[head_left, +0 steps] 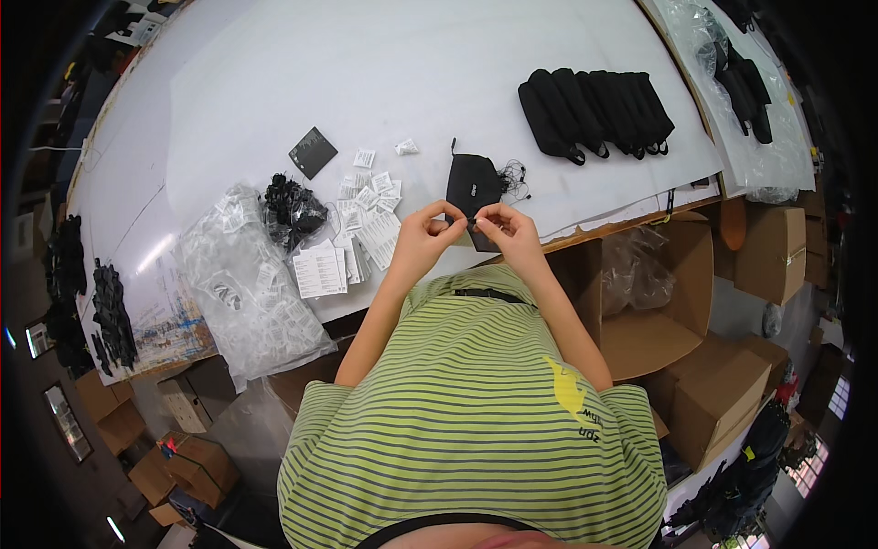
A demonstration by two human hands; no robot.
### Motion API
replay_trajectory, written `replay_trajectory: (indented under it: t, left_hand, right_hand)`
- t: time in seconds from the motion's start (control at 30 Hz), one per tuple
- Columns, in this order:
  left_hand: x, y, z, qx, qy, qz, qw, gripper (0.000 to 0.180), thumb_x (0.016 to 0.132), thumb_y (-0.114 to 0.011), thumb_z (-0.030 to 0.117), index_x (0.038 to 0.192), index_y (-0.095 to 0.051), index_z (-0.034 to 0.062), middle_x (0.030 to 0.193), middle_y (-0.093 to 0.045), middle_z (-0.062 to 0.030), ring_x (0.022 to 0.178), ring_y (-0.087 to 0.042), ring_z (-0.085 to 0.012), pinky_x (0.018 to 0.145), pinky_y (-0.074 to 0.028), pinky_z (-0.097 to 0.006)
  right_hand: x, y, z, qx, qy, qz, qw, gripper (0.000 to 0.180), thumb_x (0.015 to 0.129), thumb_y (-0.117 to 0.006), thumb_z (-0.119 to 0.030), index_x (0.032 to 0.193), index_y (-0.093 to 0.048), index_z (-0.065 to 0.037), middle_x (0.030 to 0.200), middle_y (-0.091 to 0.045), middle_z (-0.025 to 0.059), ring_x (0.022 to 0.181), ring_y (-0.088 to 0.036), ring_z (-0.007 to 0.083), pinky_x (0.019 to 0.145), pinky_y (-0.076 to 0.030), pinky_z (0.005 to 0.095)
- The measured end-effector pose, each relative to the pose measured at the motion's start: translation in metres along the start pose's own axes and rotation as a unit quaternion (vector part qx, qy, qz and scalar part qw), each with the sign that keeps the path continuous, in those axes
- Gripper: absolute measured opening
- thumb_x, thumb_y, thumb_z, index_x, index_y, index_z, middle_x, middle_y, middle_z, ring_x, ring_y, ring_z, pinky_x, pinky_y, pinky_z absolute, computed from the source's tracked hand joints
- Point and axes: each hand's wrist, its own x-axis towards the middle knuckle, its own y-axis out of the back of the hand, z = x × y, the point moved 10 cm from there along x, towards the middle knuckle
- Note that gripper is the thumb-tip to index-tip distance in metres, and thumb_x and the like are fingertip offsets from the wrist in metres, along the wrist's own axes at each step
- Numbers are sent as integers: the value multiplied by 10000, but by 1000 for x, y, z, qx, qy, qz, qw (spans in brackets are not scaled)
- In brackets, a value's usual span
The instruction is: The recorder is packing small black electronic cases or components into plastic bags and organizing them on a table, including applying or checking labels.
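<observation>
A black fabric pouch (473, 178) with a small pale mark and a loop at its far corner lies at the table's near edge. Over its near end my left hand (435, 226) and my right hand (508, 229) meet, each with thumb and forefinger pinched together. Between the fingertips is a tiny dark piece, too small to name. Right beside the pouch sits a tangle of thin black strings (514, 179). To the left of my left hand are printed white paper slips (380, 240), small white packets (364, 158) and a stack of white cards (322, 271).
A row of black pouches (594, 110) lies at the far right. On the left are a clear bag of white packets (242, 284), a bundle of black cords (291, 212) and a black card (314, 153). An open cardboard box (658, 343) stands below the table's right edge.
</observation>
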Motion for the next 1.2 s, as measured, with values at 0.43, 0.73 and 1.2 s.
replay_trajectory:
  t: [0.43, 0.73, 1.2]
  left_hand:
    - [-5, -4, 10, 79, -9, -12, 997, 108, 819, -639, 120, 843, -605, 21, 480, -370, 75, 467, -261, -5, 454, -172, -217]
    - [-6, -1, 21, 144, -31, -7, 989, 109, 809, -639, 131, 832, -611, 29, 471, -343, 48, 462, -249, -29, 444, -180, -236]
    - [-6, 0, 24, 166, -40, -4, 985, 110, 798, -645, 140, 829, -620, 38, 463, -329, 35, 456, -251, -37, 442, -184, -240]
  right_hand:
    - [-4, 3, 5, 9, -38, 4, 999, 113, 852, -626, -130, 907, -628, -32, 784, -626, 4, 715, -564, 45, 589, -390, 171]
    - [-2, 4, 7, -7, -51, -1, 999, 115, 845, -628, -128, 900, -634, -26, 779, -629, -2, 712, -561, 40, 595, -395, 176]
    - [-1, 3, 9, -1, -62, -2, 998, 132, 839, -636, -132, 909, -636, -20, 786, -631, -1, 704, -556, 43, 607, -396, 183]
